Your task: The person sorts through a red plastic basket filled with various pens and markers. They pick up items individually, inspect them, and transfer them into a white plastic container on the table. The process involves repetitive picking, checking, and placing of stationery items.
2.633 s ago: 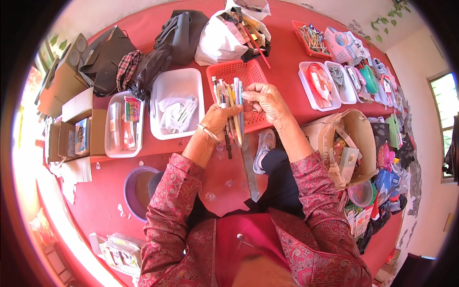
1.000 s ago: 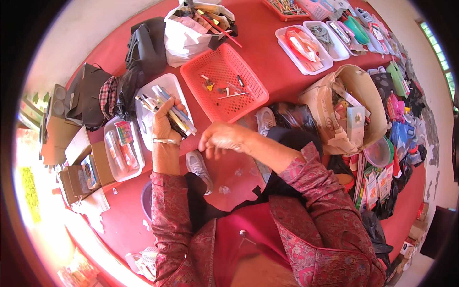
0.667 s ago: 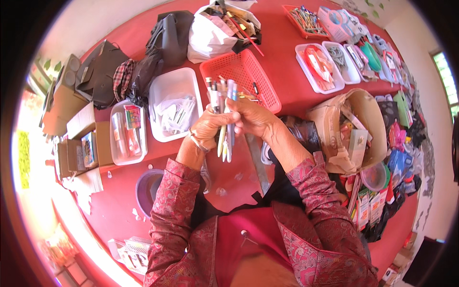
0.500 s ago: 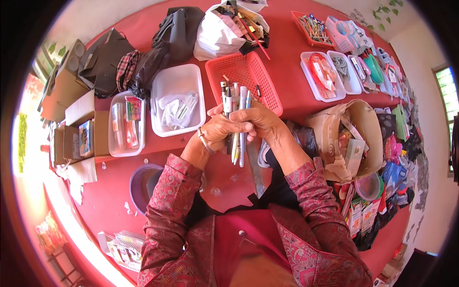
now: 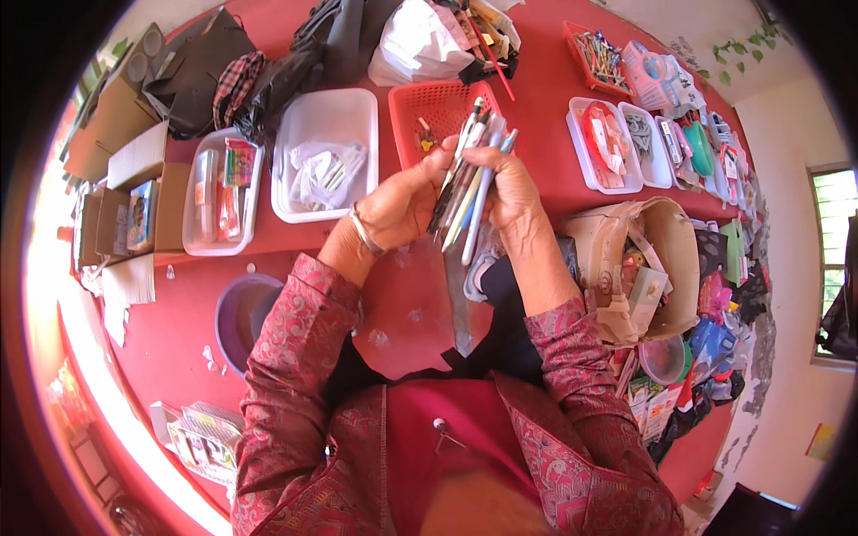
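Observation:
Between my two hands is a bundle of pens (image 5: 467, 204), white, dark and pale blue, leaning with their upper ends to the right and spread slightly apart. My left hand (image 5: 399, 204) is closed around the bundle's left side, its thumb near the upper part. From the right, my right hand (image 5: 511, 189) grips the same pens, thumb laid across them. Just beyond the hands is a red perforated basket (image 5: 413, 100), partly hidden by the pens, with a few small pens or pencils (image 5: 425, 136) inside.
Left of the basket stands a white tub (image 5: 288, 195) holding a plastic bag of pens. A clear box (image 5: 198, 223) and an opened carton (image 5: 170, 205) sit farther left. At right are a torn cardboard box (image 5: 590, 268) and white trays (image 5: 583, 152). A purple basin (image 5: 234, 330) lies lower left.
The bundle has gone from nearly upright to leaning right, its pens more spread. My hands have moved from interlocked to slightly apart on either side of it. The view has shifted a little.

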Demonstrator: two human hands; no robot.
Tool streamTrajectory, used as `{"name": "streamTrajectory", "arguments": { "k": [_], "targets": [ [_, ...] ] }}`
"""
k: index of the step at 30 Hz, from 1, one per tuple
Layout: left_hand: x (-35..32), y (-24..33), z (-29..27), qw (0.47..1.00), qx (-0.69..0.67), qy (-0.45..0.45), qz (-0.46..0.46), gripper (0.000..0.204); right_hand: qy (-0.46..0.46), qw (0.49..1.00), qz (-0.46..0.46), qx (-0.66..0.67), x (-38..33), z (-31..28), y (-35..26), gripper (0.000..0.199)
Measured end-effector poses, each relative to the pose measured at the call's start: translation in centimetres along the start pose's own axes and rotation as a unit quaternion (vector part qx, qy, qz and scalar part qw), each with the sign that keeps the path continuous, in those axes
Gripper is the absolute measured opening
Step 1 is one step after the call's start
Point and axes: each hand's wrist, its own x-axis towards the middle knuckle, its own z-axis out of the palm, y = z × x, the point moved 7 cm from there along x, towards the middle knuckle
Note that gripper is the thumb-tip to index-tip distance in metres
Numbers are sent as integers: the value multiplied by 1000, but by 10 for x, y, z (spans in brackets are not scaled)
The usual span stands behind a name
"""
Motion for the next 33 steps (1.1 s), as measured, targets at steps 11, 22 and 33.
{"name": "streamTrajectory", "arguments": {
  "k": [11,22,33],
  "targets": [
    [-4,-6,11,993,-26,-117,-11,39,-114,983,29,140,-8,12,-4,30],
    [-3,-12,12,989,-65,-124,-41,41,-76,996,27,40,-6,8,-3,27],
    [-3,-14,14,980,-80,-163,-79,81,-96,984,54,143,-3,10,-7,20]
  ]
}}
